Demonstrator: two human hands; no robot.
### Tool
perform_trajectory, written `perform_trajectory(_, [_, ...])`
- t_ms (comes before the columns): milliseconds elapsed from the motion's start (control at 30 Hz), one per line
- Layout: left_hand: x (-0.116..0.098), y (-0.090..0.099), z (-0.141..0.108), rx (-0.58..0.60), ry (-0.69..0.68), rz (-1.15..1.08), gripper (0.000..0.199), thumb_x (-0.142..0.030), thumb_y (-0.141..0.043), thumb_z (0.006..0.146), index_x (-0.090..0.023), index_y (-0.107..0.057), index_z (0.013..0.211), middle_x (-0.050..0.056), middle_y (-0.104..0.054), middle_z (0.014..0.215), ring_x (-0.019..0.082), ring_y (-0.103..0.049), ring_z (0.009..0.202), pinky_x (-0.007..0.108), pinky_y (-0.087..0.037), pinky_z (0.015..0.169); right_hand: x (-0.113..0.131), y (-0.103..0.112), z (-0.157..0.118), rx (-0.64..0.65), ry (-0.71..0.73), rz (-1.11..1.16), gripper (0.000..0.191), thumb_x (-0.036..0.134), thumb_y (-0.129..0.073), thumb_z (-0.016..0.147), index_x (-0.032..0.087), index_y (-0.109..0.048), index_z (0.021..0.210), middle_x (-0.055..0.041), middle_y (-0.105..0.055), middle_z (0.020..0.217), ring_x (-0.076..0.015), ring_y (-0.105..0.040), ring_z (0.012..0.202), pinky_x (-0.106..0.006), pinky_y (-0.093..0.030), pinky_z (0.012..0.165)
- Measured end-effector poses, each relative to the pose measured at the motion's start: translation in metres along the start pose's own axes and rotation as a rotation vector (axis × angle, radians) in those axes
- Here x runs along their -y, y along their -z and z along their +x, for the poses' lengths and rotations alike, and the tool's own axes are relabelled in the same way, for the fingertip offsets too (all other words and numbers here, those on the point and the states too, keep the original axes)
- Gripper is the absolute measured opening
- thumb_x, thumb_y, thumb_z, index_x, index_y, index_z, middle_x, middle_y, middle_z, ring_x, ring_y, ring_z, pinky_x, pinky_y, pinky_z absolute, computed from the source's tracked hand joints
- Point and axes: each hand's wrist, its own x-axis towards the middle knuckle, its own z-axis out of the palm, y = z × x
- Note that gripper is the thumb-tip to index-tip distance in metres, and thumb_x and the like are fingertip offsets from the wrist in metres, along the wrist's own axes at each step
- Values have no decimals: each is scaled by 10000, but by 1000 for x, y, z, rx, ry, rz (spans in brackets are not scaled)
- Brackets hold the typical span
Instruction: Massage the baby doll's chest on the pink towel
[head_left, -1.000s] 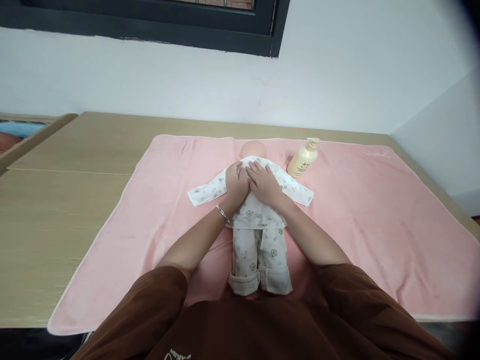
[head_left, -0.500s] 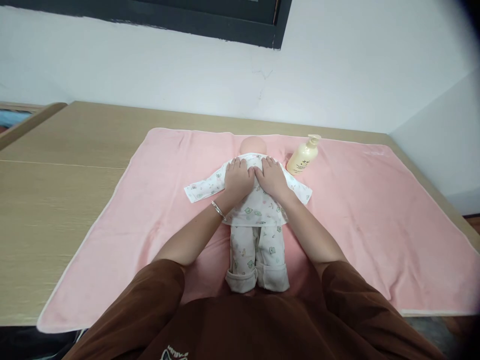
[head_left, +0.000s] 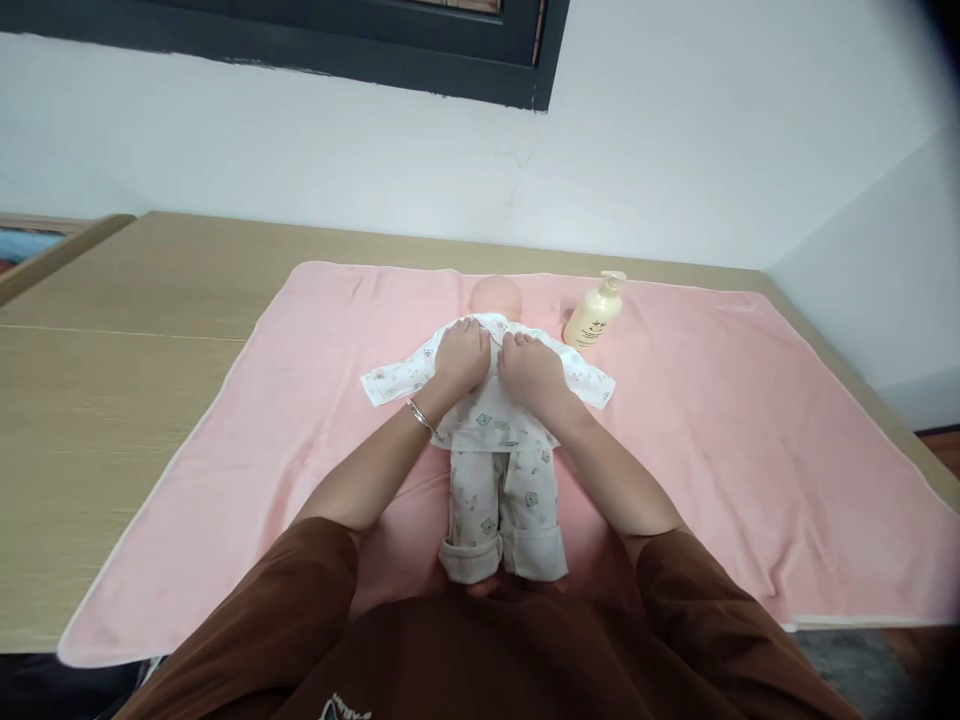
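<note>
A baby doll (head_left: 496, 294) lies on a pink blanket (head_left: 315, 330), its bald head at the far end. It wears a white printed shirt (head_left: 499, 430) and matching trousers (head_left: 474, 500) with rolled cuffs. My left hand (head_left: 462, 358) is closed, fingers curled into the shirt's upper left side. Just across the middle of the chest, my right hand (head_left: 531, 368) is curled on the shirt in the same way. Fabric between the two hands looks slightly lifted near the neck. My fingertips are partly hidden. Both shirt sleeves spread out flat to the sides.
A cream pump bottle (head_left: 595, 312) stands on the blanket right of the doll's head. The wooden table (head_left: 127, 400) shows at the left and along the back. Behind it rises a white wall (head_left: 337, 160) with a dark window frame (head_left: 480, 50).
Both hands lay flat with fingers stretched on the doll's chest; now their fingers have curled in on the shirt. The shirt near the neck has shifted. The view has moved slightly.
</note>
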Motion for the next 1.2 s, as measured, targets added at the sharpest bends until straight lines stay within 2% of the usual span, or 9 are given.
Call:
perform_trajectory(67, [-2,2,-1,15,7,42,415,-214,-298,1041,-61,-635,1228,221,-689,1295,325,-611,1302,449,-441,1164,-1,1,1,14,1,9,414,200,-295,1077,45,-600,1309,-227,-682,1310,-315,-635,1219,-395,-454,1062])
perform_trajectory(133, [-7,1,-8,2,-13,87,451,-230,-314,1044,3,-589,1315,260,-640,1378,353,-565,1367,468,-395,1205,-9,-3,10,13,-10,66,424,238,-291,1089,58,-602,1313,-212,-665,1356,-302,-601,1283,-380,-435,1098])
perform_trajectory(300, [-13,0,-22,-4,-67,116,526,-264,-363,1040,61,-504,1429,306,-549,1498,383,-508,1439,510,-379,1222,-30,-19,34,36,-77,142,577,361,-312,1102,-16,-438,1521,-249,-448,1603,-330,-386,1520,-425,-284,1245])
perform_trajectory(433, [-4,9,-9,81,-20,71,493,-286,-392,1033,25,-562,1374,265,-602,1458,350,-535,1420,465,-399,1220,-22,-20,23,26,-93,96,596,345,-290,1102,-41,-407,1541,-262,-460,1589,-362,-401,1505,-458,-281,1249])
perform_trajectory(533, [4,12,0,136,20,27,479,-326,-362,1046,-15,-612,1311,237,-656,1387,334,-588,1353,445,-444,1178,-10,-10,7,26,-18,38,555,271,-312,1083,-56,-429,1515,-270,-523,1532,-360,-454,1461,-439,-323,1226])
perform_trajectory(700, [-6,4,-14,17,-15,78,519,-303,-329,1047,35,-553,1371,298,-601,1437,362,-541,1407,505,-389,1212,-17,-3,10,63,20,101,476,256,-323,1068,18,-552,1410,-244,-587,1468,-339,-526,1392,-422,-403,1164])
perform_trajectory(900, [-29,-5,-37,-41,-84,116,542,-199,-326,1027,95,-461,1462,340,-484,1546,385,-448,1500,524,-339,1247,-36,-23,34,45,-59,152,625,357,-281,1089,-80,-423,1513,-286,-442,1592,-374,-389,1509,-476,-269,1264])
perform_trajectory(1067, [-10,-8,-18,-41,-55,21,476,-247,-381,1017,-39,-538,1415,253,-571,1498,361,-510,1435,556,-404,1193,-34,-32,34,9,-68,129,652,373,-279,1090,-76,-361,1556,-289,-399,1619,-391,-354,1531,-500,-253,1267])
perform_trajectory(1200, [3,-5,-6,14,-27,-7,453,-314,-422,1020,-47,-569,1356,244,-617,1422,359,-558,1356,535,-420,1180,-33,-33,34,-26,-55,107,605,360,-274,1092,-39,-438,1517,-281,-456,1584,-386,-412,1494,-516,-298,1236])
